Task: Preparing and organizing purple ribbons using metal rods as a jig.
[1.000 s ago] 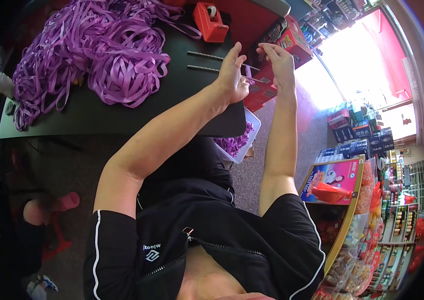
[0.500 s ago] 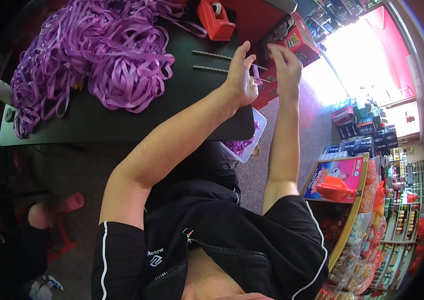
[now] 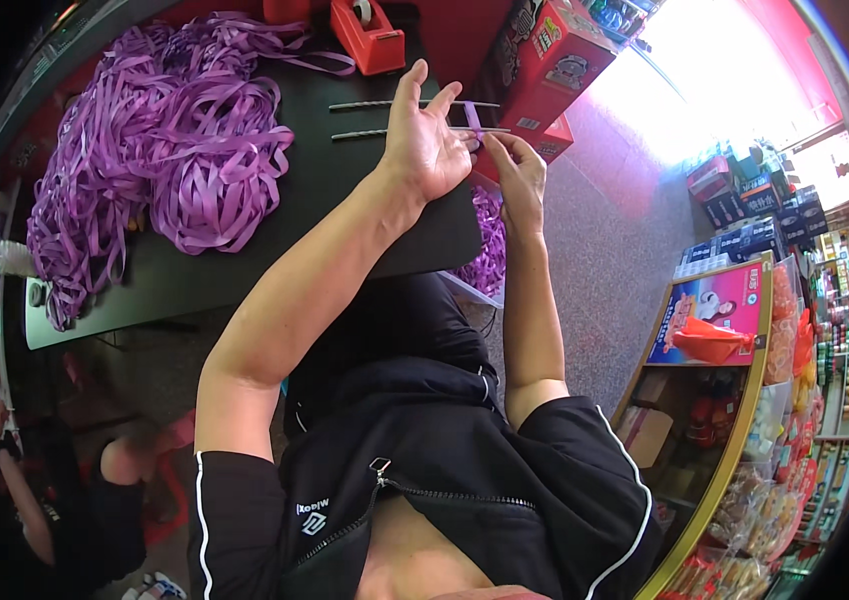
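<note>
Two thin twisted metal rods (image 3: 360, 104) run side by side across the black table (image 3: 345, 215) and stick out beyond its right edge. A short loop of purple ribbon (image 3: 472, 113) goes around them near their right ends. My left hand (image 3: 425, 150) is over the rods, palm up, thumb and forefinger spread; its lower fingers bend close to the ribbon. At the loop's lower end, my right hand (image 3: 519, 175) pinches the ribbon between thumb and forefinger. A big tangled heap of purple ribbon (image 3: 215, 170) covers the table's left part.
A red tape dispenser (image 3: 373, 40) sits at the table's back. Red boxes (image 3: 557, 70) stand beyond the rods. Below the table edge is a pale bin (image 3: 475, 288) with purple ribbon pieces. A display case (image 3: 695, 430) stands to the right. Another person (image 3: 95, 490) is at lower left.
My right hand has come down and left to the rods, now pinching at the ribbon loop. The left hand's fingers have spread. The whole view has shifted.
</note>
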The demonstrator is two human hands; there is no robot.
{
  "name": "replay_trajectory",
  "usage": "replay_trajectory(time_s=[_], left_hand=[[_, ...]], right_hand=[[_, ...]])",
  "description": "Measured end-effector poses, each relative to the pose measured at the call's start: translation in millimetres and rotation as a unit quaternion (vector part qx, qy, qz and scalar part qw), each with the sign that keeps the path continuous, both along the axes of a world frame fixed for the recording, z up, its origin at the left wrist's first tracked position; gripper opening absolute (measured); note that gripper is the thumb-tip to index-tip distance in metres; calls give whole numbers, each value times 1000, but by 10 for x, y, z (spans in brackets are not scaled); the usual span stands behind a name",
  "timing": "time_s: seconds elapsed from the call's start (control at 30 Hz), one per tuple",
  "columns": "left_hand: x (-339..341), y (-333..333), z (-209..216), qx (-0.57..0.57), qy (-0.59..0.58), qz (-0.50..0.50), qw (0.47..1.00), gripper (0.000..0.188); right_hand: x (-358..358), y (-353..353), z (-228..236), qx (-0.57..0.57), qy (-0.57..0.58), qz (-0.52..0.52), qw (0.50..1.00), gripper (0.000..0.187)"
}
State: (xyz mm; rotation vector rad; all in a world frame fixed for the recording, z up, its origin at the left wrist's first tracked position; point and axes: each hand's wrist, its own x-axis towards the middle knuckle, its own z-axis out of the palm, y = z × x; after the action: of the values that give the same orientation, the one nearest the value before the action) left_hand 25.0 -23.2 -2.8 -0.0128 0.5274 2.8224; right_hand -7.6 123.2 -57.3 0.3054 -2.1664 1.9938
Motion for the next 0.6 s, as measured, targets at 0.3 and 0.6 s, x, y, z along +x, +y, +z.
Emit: replay_trajectory(time_s=[0.3, 0.6], left_hand=[[-12, 11, -20, -20, 18, -21, 999, 101], [-21, 26, 25, -31, -2, -21, 999, 105]], right_hand=[[-20, 26, -153, -63, -30, 32, 997, 19], [60, -54, -107, -116, -80, 50, 989, 20]])
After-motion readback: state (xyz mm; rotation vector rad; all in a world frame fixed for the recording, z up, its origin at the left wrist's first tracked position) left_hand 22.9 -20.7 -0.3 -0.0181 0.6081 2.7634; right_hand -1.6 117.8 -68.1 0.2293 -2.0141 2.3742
